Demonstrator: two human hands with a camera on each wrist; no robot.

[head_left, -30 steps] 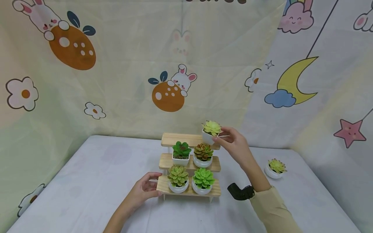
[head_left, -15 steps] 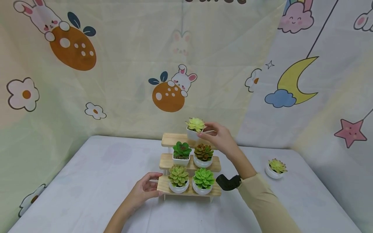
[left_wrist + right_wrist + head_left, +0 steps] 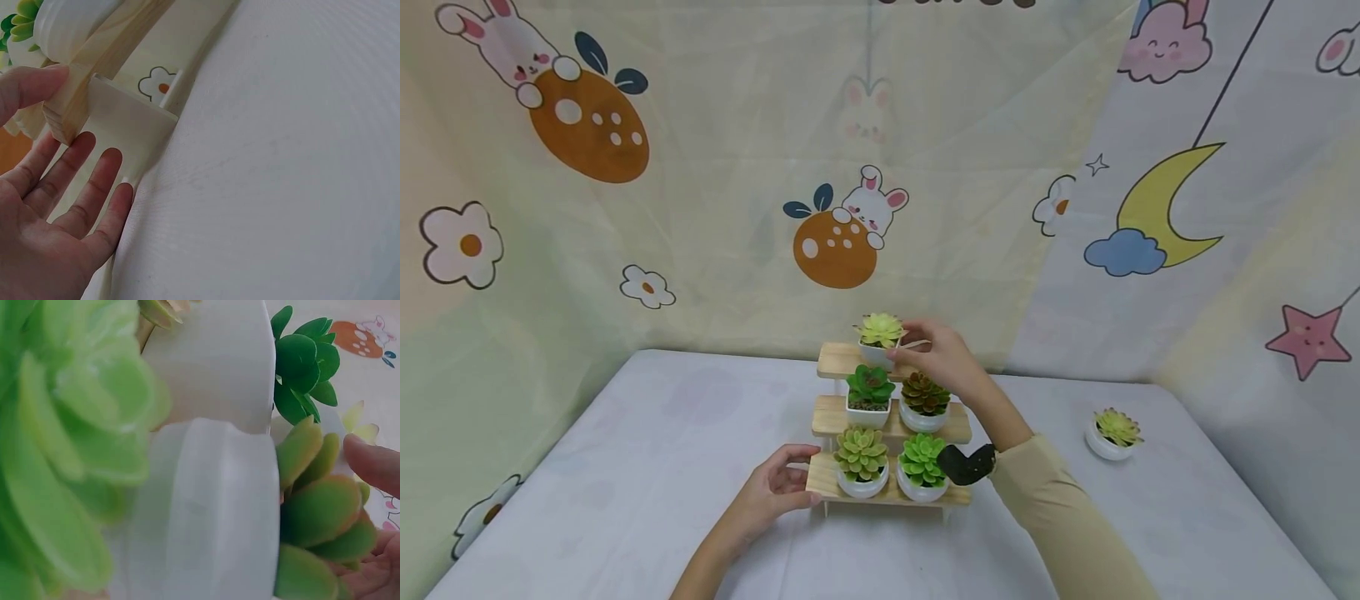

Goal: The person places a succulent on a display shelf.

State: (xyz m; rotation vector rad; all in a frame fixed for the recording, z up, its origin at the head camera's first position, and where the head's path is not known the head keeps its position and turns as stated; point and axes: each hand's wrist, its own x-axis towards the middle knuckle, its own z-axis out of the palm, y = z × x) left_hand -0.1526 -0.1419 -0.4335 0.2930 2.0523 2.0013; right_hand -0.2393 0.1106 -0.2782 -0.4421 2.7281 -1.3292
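Observation:
My right hand (image 3: 938, 358) pinches the white pot of a pale yellow-green succulent (image 3: 880, 331) at the top tier of a three-step wooden display stand (image 3: 835, 362). In the right wrist view only a thumb (image 3: 378, 465) and part of the palm show behind other plants. At the lowest tier, my left hand (image 3: 781, 483) grips the left end. The left wrist view has thumb and forefinger pinching the wooden board (image 3: 80, 100), the other fingers spread. A dark green succulent (image 3: 869, 387) and a reddish-brown one (image 3: 924, 393) occupy the middle tier.
Two more potted succulents, a dull green one (image 3: 861, 452) and a bright green one (image 3: 921, 460), stand on the bottom tier. Another yellow-green succulent (image 3: 1117, 427) sits alone on the white-covered table (image 3: 700, 417) at right. A printed cloth (image 3: 715, 208) hangs behind.
My right hand has carried the pale succulent leftward along the top tier, and lowered it over the last half second. The left hand has stayed at the stand's lower left end.

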